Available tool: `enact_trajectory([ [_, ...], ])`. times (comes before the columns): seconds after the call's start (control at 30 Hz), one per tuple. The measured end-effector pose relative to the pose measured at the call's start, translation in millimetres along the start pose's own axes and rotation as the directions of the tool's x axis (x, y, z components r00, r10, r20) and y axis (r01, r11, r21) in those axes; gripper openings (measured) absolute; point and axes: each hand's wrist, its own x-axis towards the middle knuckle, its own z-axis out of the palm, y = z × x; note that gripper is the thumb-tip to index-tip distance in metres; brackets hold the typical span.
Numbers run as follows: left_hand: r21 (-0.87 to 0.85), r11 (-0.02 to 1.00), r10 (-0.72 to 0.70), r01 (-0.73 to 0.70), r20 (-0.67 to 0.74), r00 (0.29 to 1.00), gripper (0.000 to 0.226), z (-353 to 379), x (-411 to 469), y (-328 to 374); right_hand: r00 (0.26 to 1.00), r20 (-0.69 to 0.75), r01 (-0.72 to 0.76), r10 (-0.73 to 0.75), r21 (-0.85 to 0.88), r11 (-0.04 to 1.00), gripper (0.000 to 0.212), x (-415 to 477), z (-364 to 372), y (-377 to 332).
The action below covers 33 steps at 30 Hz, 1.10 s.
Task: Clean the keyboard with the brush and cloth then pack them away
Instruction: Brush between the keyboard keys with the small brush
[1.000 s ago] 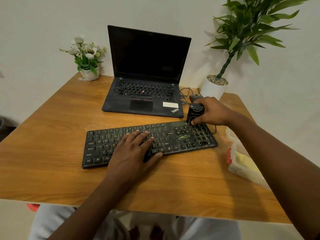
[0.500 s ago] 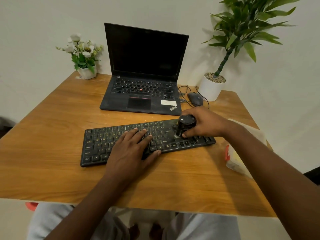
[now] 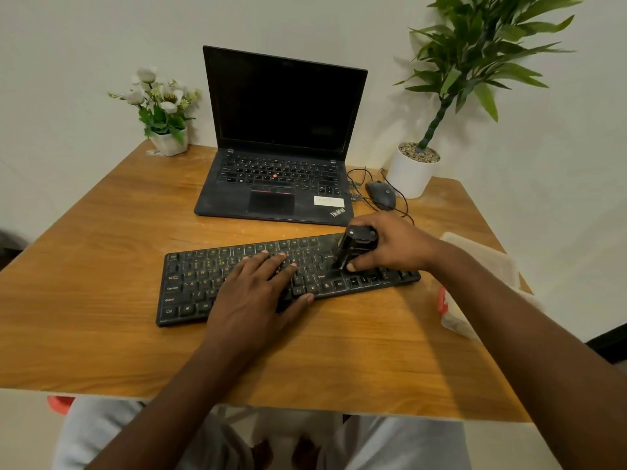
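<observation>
A black keyboard [image 3: 203, 283] lies across the middle of the wooden table [image 3: 101, 334]. My left hand [image 3: 258, 293] rests flat on its middle keys, fingers spread, holding nothing. My right hand [image 3: 397, 242] grips a stubby black brush [image 3: 356, 245], which stands tilted on the keys near the keyboard's right end. The bristles are hidden against the keys. No cloth is clearly visible.
An open black laptop [image 3: 281, 184] sits behind the keyboard. A wired mouse [image 3: 381, 195] and a white potted plant [image 3: 412, 171] stand at the back right, a small flower pot [image 3: 169, 144] at the back left. A clear plastic container [image 3: 475, 266] with a red clip lies at the right edge.
My right hand has carried the brush from the keyboard's far right corner leftward and nearer, across the right-hand keys. My left hand has stayed flat on the keys.
</observation>
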Motion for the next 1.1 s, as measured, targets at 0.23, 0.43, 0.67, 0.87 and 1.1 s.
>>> enact_trajectory([
  [0.23, 0.003, 1.0, 0.001, -0.001, -0.004, 1.0, 0.076, 0.8, 0.8, -0.4, 0.998, -0.014, -0.07, 0.069, -0.13, 0.989, 0.031, -7.8, -24.8, 16.0],
  [0.43, 0.001, 1.0, 0.004, -0.004, -0.005, 1.0, 0.076, 0.0, -0.1, 0.0, 0.998, -0.057, -0.038, 0.034, -0.061, 0.997, 0.034, -2.7, -8.5, 5.9],
  [0.67, 0.002, 1.0, 0.008, -0.008, -0.004, 1.0, 0.075, -0.6, -0.4, 0.0, 0.996, 0.086, -0.017, 0.018, -0.013, 1.0, 0.036, -10.8, -8.3, -1.5],
  [0.87, -0.005, 1.0, 0.008, -0.008, -0.004, 1.0, 0.076, -0.8, -0.8, -0.3, 0.991, 0.131, -0.001, 0.007, -0.042, 0.999, 0.037, -10.8, -9.3, -6.1],
  [1.1, -0.003, 1.0, 0.005, -0.005, -0.001, 1.0, 0.076, -1.5, -0.8, 0.7, 0.996, -0.085, -0.009, 0.004, -0.057, 0.998, 0.04, 3.2, 3.1, -10.5],
])
